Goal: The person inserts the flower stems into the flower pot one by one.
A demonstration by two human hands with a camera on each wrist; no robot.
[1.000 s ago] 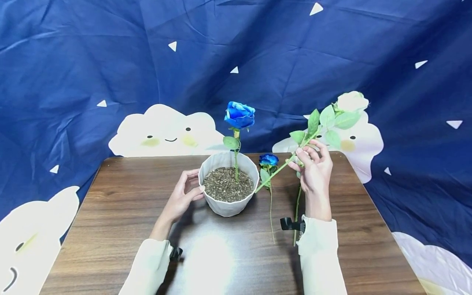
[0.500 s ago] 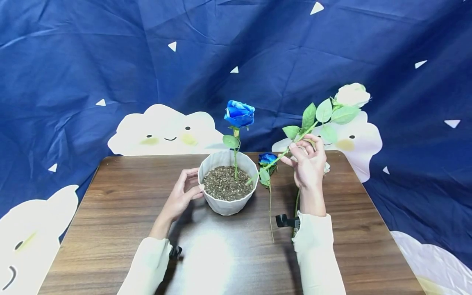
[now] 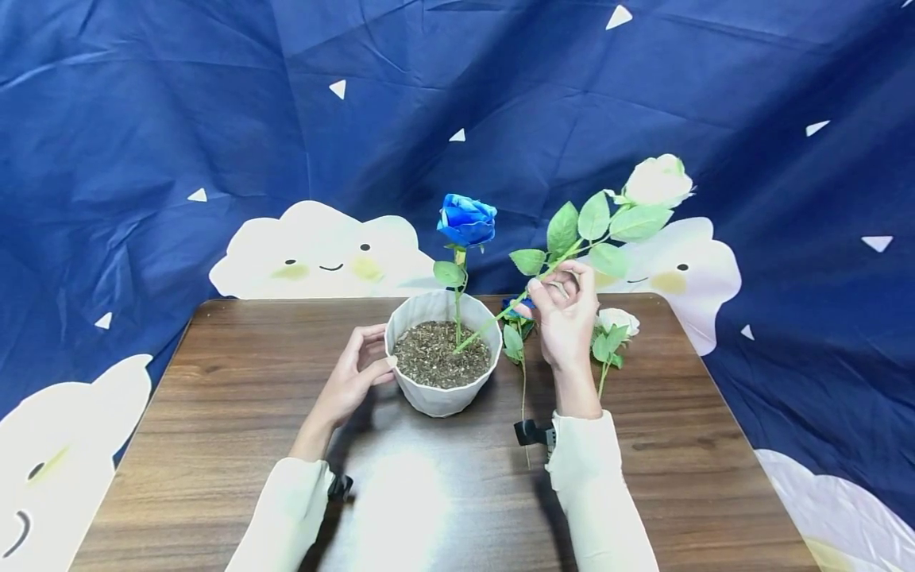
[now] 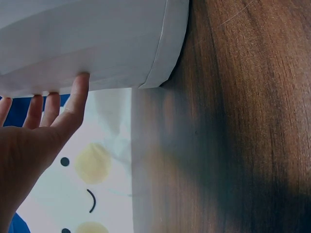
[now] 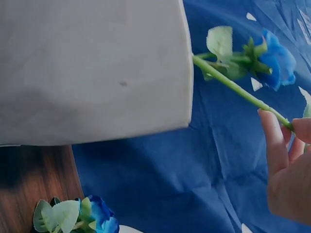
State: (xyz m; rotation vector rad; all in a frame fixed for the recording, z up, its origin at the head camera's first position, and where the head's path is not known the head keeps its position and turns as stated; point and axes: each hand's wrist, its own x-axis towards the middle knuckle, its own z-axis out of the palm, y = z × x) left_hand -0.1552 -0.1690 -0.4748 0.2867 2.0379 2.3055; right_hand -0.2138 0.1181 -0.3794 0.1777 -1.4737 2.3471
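A faceted white flowerpot holds dark soil, in which a blue rose stands upright. At the pot's left side, my left hand rests its fingertips against the outer wall; the left wrist view shows these fingers extended. My right hand pinches the stem of a white rose between thumb and fingers. That rose slants up to the right, its bloom highest, while the stem's lower end reaches over the rim to the soil beside the blue rose. In the right wrist view, the pot wall hides the stem's end.
On the wooden table, a second blue rose lies right of the pot, partly behind my right hand. Another white rose lies farther right, its stem partly hidden by the forearm. A blue cloud-patterned cloth hangs behind the table.
My right hand has moved left with the white rose, bringing the stem's lower end from outside the rim to the soil. The left hand has stayed at the pot.
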